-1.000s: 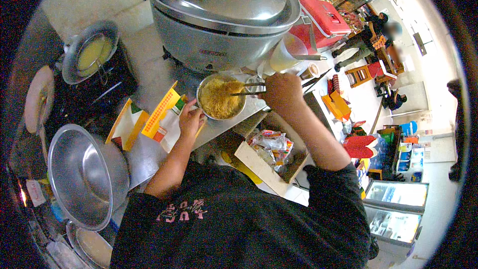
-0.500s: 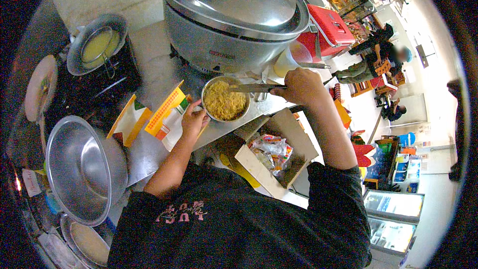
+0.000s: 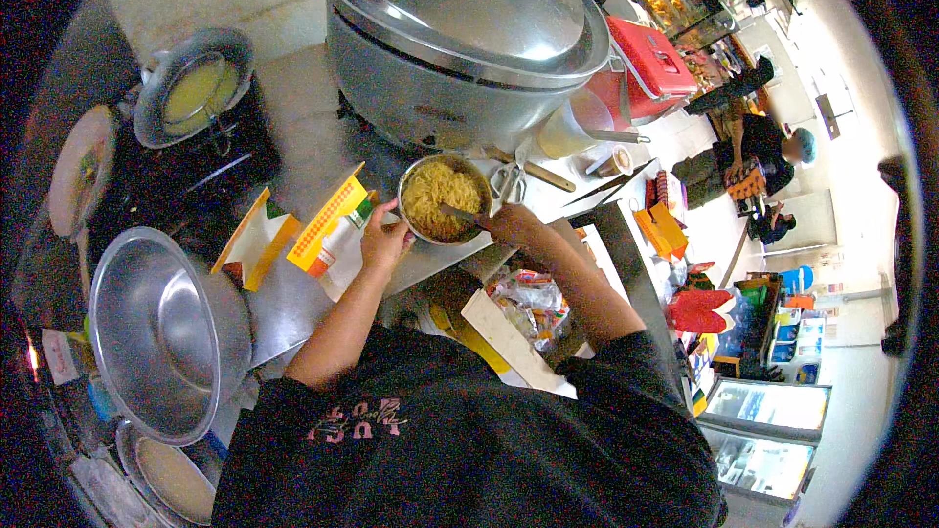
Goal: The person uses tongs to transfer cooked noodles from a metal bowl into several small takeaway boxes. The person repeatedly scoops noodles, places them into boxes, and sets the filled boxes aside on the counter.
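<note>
A round metal bowl [image 3: 404,214] of yellow, noodle-like food [image 3: 430,198] stands on the metal counter, below the big pot. My left hand [image 3: 385,238] grips its left rim, with the thumb at the edge. From the right, my right hand [image 3: 515,226] is closed around a long metal utensil [image 3: 460,214], whose flat end dips into the food. Whether this is a spoon or a spatula I cannot tell. Two open yellow-and-white cardboard food boxes [image 3: 329,220] [image 3: 256,235] stand left of my left hand.
A large lidded pot [image 3: 430,88] stands behind the bowl. Left are a pan of oil [image 3: 201,88] and a big steel basin [image 3: 161,332]. A wooden-handled tool [image 3: 550,176] and a cup [image 3: 616,161] lie rightward. Below sits a carton of packets [image 3: 489,318]. People [image 3: 768,152] stand far right.
My right hand has moved down and left, close to the bowl's right side. The utensil now slants lower into the food. My left hand keeps its hold on the rim.
</note>
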`<state>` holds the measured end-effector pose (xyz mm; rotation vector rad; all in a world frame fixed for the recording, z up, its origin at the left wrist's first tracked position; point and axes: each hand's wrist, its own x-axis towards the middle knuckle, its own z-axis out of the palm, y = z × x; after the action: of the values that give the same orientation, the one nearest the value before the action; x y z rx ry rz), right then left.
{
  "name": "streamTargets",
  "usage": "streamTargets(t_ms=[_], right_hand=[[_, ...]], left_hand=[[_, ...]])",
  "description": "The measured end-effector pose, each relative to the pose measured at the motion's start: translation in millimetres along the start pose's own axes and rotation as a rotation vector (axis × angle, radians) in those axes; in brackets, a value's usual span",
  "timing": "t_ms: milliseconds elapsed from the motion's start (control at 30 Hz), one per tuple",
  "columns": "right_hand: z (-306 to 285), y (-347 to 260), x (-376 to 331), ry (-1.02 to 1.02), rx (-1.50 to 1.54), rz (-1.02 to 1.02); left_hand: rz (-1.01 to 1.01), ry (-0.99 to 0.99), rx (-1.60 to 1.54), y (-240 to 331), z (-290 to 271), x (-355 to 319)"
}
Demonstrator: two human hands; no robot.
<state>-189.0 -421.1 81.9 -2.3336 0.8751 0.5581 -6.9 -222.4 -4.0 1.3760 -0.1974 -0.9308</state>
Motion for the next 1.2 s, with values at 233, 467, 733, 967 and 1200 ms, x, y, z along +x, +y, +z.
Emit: streamTargets(t_ms=[233, 467, 733, 967, 1200], right_hand=[[20.5, 8.8, -45.8, 0.077, 0.529, 0.104], [-34.0, -5.6, -104.3, 0.221, 0.486, 0.281], [-109.9, -43.8, -110.9, 0.35, -0.09, 0.044], [-104.7, -113.8, -69.5, 0.438, -0.867, 0.005], [-108.9, -140.6, -76.6, 0.431, -0.936, -0.061]], left_hand=[[-0.045, -0.051, -0.071, -8.2, -4.9, 4.3], [-0.095, -0.101, -0.159, -10.5, -11.8, 6.1], [-0.127, -0.044, -0.186, 1.0, -5.8, -1.5], [-0.034, -0.145, -0.36, -6.8, -1.1, 2.6], [-0.038, -0.086, -0.253, -15.1, -1.1, 3.6]])
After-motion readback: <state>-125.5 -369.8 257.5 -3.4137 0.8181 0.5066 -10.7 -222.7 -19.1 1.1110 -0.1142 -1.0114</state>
